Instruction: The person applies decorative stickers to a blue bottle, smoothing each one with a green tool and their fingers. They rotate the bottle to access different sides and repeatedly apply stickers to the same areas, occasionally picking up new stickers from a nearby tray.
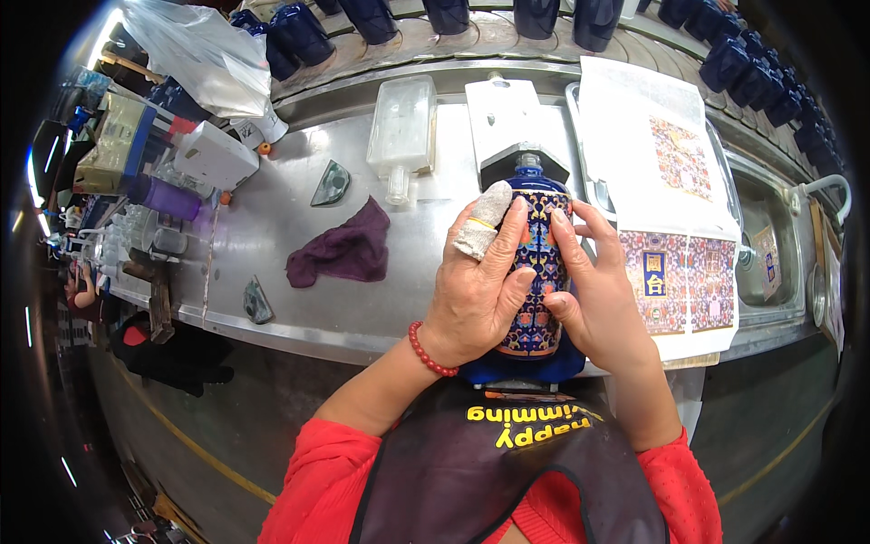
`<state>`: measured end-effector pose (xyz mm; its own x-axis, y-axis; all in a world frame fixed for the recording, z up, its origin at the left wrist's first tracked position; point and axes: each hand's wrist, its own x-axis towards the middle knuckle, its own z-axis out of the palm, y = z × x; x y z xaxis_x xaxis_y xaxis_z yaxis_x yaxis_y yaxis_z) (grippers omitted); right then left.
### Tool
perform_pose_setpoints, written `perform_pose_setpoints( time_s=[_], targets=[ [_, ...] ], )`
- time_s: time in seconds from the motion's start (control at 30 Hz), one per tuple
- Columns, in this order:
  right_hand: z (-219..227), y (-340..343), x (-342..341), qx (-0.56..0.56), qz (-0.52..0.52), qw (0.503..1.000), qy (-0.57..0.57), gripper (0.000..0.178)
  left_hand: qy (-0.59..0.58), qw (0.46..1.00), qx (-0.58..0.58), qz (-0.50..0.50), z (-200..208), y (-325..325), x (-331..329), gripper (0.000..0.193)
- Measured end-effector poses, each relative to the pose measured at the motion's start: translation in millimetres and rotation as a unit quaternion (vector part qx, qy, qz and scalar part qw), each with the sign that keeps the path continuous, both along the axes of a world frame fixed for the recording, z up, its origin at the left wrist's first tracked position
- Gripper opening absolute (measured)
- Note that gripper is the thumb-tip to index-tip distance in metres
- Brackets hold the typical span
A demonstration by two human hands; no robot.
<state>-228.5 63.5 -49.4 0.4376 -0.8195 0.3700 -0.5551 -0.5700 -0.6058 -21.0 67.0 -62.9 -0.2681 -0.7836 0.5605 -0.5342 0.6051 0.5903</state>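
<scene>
A dark blue bottle [533,184] lies on its back in front of me, its neck pointing away and its base toward my apron. A patterned decal [535,313] of colourful flowers covers its upward face. My left hand [473,295] grips the bottle's left side, the thumb and fingers pressed on the decal. A grey cloth finger cover [485,222] with a yellow band sits on one of its fingers. From the right side, my right hand [605,295] holds the bottle, its fingertips and thumb resting on the decal. The neck end lies by a dark angled rest [497,163].
A decal sheet [671,281] lies right of the bottle, beside a sink [770,263]. Left on the steel bench [272,313] are a purple cloth [349,245], a clear glass bottle [401,131] and two dark scraper-like pieces [332,183]. Blue bottles [372,20] line the back.
</scene>
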Motion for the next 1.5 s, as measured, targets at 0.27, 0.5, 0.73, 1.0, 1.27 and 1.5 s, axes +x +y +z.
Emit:
perform_pose_setpoints(
  time_s=[0.27,0.5,0.73,1.0,1.27,1.5],
  targets=[
    [5,0,1,0.0,-0.01,1.0,0.012,0.066,-0.001,0.999,0.038,0.002,4,1,-1,0.063],
    [6,-9,3,0.056,-0.017,0.996,-0.061,0.062,0.021,0.999,0.029,-0.019,10,-7,6,0.062],
    [13,-11,6,0.041,-0.022,0.999,-0.021,0.059,-0.005,1.0,0.002,-0.006,10,-8,3,0.061],
    [13,-13,6,0.039,-0.019,0.999,-0.008,0.06,-0.017,1.0,0.006,-0.011,12,-11,7,0.06],
    [6,-15,5,0.035,-0.021,0.998,-0.044,0.063,-0.017,1.0,-0.005,-0.015,13,-16,8,0.064],
    [8,-17,6,0.023,-0.019,0.999,-0.029,0.064,-0.029,0.999,-0.01,-0.012,14,-16,7,0.064]
  ],
)
